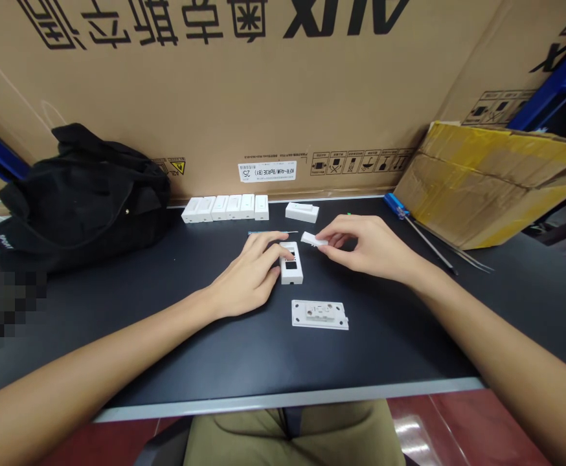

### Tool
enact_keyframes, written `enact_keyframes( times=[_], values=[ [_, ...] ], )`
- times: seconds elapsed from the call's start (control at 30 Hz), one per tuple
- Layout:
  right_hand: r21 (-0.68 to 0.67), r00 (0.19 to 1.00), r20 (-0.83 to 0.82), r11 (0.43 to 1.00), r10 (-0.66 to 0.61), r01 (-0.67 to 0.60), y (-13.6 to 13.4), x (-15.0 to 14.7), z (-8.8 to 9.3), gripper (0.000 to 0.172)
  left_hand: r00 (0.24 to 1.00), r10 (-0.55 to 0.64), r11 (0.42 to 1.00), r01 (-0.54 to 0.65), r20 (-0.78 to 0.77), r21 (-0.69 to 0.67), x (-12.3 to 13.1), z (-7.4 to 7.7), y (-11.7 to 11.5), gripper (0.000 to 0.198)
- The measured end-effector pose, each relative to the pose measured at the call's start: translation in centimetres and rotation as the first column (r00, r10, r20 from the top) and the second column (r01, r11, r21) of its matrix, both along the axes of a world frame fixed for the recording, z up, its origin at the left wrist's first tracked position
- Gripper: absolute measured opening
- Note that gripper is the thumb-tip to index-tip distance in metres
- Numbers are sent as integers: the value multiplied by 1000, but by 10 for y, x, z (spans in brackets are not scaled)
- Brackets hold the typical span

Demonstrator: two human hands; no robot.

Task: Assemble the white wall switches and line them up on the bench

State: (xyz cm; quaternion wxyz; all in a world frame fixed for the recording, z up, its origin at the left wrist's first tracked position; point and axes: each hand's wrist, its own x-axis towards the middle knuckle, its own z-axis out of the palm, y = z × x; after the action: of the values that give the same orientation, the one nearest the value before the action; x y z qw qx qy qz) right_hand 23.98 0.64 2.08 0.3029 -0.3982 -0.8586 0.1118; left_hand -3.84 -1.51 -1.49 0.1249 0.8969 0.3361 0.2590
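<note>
My left hand (256, 272) rests on the black table with its fingers apart, touching a white housing (291, 273) that has dark rectangular openings. In my right hand (361, 241), thumb and fingers pinch a small white rocker piece (314, 239), just right of the housing's far end. Nearer the table's front edge lies a flat white plate (320, 314) with a raised block on it. A thin screwdriver (258, 232) lies behind my left hand, partly hidden by its fingers. Farther back sits a white switch box (302, 211).
Several white switch boxes (225, 208) stand in a row at the back. A black bag (83, 194) lies left; a tattered carton (487, 184) stands right. Beside it are a blue-handled screwdriver (396, 206) and cable ties (472, 260). A large cardboard box (263, 97) walls the back.
</note>
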Motion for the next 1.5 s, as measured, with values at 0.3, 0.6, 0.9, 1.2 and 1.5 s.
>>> enact_keyframes(
  times=[0.3, 0.6, 0.9, 1.2, 1.5],
  values=[
    [-43, 993, -28, 992, 116, -117, -6, -8, 3, 17, 999, -42, 989, 46, 30, -139, 0, -5, 5, 19],
    [-36, 982, -32, 982, 187, -188, -8, -15, 2, 17, 994, -78, 984, 89, 76, -152, 2, -4, 7, 28],
    [-28, 974, -55, 974, 221, -223, -13, -11, 11, 12, 991, -91, 985, 103, 94, -136, 1, -5, 9, 25],
    [-48, 936, 86, 940, 341, -338, -8, -5, 6, 19, 983, -138, 988, 145, 118, -53, 1, -3, 9, 26],
    [-14, 922, 179, 938, 343, -346, -12, -4, 10, 26, 978, -144, 989, 146, 152, -1, 2, -6, 9, 22]
  ],
)
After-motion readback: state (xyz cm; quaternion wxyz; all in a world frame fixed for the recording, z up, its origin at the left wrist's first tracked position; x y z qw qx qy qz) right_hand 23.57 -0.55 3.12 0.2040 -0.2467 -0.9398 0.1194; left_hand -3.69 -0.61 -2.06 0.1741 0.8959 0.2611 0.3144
